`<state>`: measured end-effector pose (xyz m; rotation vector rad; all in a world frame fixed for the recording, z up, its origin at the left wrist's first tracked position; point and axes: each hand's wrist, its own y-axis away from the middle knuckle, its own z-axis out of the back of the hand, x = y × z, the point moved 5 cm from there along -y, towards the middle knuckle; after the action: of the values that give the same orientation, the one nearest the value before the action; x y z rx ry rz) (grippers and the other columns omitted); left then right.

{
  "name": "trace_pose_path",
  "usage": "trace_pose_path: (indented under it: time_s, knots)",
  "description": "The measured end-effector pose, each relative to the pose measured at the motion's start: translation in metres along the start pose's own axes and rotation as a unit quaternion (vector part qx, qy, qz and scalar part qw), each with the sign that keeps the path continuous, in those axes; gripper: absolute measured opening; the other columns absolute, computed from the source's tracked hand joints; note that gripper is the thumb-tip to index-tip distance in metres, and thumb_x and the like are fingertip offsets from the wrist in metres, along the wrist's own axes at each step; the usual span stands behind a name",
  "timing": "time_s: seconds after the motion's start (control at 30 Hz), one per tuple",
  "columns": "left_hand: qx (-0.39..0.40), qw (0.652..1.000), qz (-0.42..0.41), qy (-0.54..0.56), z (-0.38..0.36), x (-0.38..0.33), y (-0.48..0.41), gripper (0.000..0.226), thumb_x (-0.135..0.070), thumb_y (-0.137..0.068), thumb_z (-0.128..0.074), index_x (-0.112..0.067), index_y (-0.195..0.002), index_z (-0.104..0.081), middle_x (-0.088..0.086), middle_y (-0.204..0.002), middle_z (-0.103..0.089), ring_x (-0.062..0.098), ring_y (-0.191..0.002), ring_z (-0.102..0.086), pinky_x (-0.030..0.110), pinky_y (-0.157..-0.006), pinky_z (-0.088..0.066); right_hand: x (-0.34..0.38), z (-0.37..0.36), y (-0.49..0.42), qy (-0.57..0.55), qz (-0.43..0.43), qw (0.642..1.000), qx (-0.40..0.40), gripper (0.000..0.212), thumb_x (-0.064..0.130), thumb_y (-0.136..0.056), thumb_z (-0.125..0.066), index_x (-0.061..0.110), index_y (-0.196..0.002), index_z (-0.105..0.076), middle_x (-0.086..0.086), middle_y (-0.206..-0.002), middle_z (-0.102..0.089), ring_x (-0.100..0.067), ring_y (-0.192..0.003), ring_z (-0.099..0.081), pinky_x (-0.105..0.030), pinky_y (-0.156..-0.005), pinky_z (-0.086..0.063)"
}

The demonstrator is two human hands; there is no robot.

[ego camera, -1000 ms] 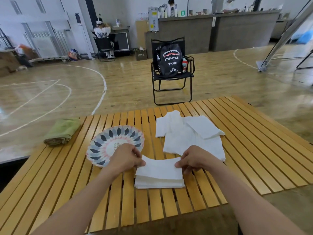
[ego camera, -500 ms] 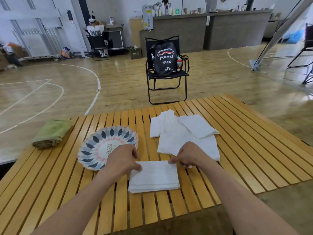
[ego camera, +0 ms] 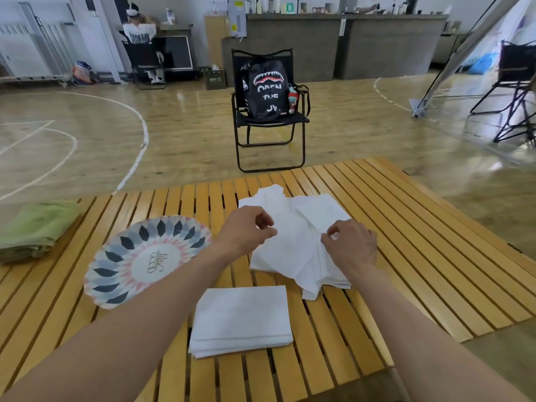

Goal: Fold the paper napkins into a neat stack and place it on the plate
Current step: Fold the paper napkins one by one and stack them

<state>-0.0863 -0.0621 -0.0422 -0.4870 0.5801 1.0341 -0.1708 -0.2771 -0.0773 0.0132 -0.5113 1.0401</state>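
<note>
Left hand (ego camera: 246,232), right hand (ego camera: 349,246) — onto napkins (ego camera: 295,248)

Both arms reach forward, left grip (ego camera: 249,232) and right grip (ego camera: 349,245) curled.

Bright daylight, floor glare, wide-angle distortion

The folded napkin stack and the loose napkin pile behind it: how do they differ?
The folded stack is a tidy rectangle with aligned edges; the loose pile is crumpled and irregular.
The folded stack lies untouched; the left hand and right hand are at the loose pile.
Both are white and lie on the slatted table, neither on the plate.
</note>
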Motion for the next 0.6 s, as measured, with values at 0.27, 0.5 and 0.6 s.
trace_pose_path:
  time_s: [0.27,0.5,0.6]
  knots:
    - [0.011,0.999,-0.004,0.047,-0.025,0.000,-0.021,0.015,-0.030,-0.086,-0.075,-0.024,-0.098,-0.070,-0.009,-0.091,-0.071,0.005,-0.076,-0.069,0.025,-0.072,-0.057,-0.009,0.009,-0.006,-0.120,-0.074,0.990,0.013,0.016,0.031,-0.090,-0.062,0.021,-0.095,-0.074,0.004,-0.092,-0.071,-0.020,-0.095,-0.065,-0.044,-0.098,-0.047]
    - [-0.042,0.991,-0.002,0.129,-0.018,-0.008,-0.020,0.037,-0.031,-0.091,-0.070,-0.023,-0.126,-0.060,-0.008,-0.118,-0.064,0.005,-0.089,-0.064,0.021,-0.070,-0.052,0.013,0.040,-0.001,-0.344,-0.008,0.937,-0.067,0.008,0.021,-0.095,-0.054,0.016,-0.091,-0.058,0.008,-0.081,-0.061,-0.006,-0.072,-0.054,-0.022,-0.062,-0.042]
    - [-0.052,0.985,0.002,0.164,-0.008,-0.007,-0.019,0.056,-0.028,-0.091,-0.070,-0.029,-0.142,-0.045,-0.009,-0.137,-0.050,0.009,-0.105,-0.059,0.029,-0.077,-0.054,0.020,0.040,0.001,-0.409,-0.013,0.912,-0.004,0.011,0.018,-0.096,-0.053,0.009,-0.092,-0.059,0.002,-0.068,-0.053,-0.010,-0.054,-0.040,-0.018,-0.048,-0.033]
